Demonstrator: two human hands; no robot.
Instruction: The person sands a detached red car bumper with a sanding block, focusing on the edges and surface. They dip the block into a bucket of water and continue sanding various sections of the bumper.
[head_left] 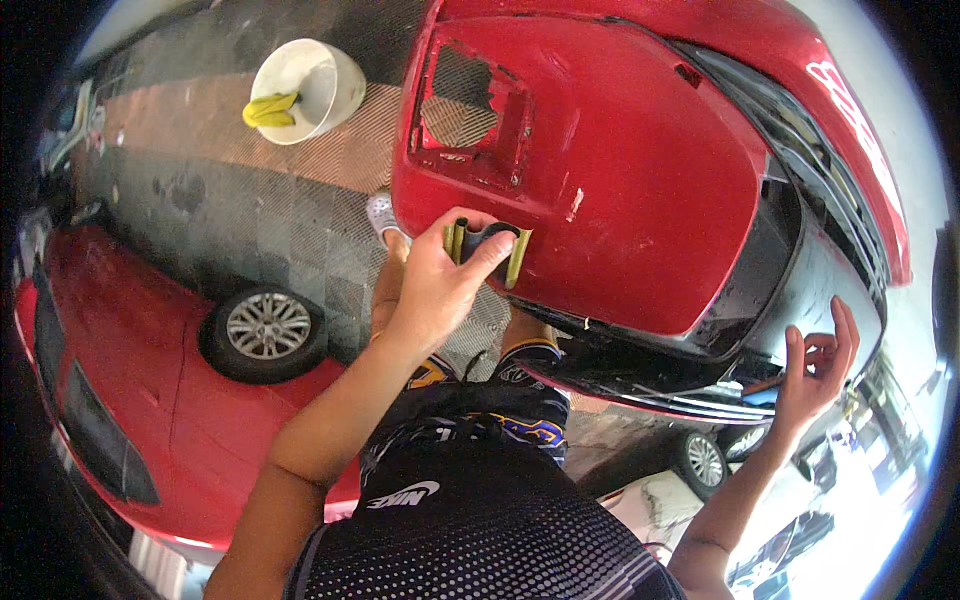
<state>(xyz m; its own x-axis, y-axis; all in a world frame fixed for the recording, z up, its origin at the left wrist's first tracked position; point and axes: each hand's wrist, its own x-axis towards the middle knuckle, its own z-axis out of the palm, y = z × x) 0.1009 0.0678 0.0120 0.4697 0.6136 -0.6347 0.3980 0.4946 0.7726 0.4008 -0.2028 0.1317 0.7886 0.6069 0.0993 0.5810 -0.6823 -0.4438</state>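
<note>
My left hand [445,275] is closed around a dark sanding block [487,238] with yellow-green sandpaper [519,260] folded up at its ends. The block is at the near edge of a red car panel [630,140], which has a rectangular cut-out and a pale scraped patch [575,205]. Whether the paper presses on the paint, I cannot tell. Off to the right, my right hand [822,370] is raised beside the car's glossy black section [815,290]. Its thumb and forefinger are apart, the other fingers curl, and no object shows in it.
A white bucket [340,85] with a yellow cloth [270,110] over its rim stands on the ribbed floor [190,190]. At left is another red car body [150,330] with a wheel [268,335] lying on it. More wheels [702,460] are at lower right, near a small blue object [762,394].
</note>
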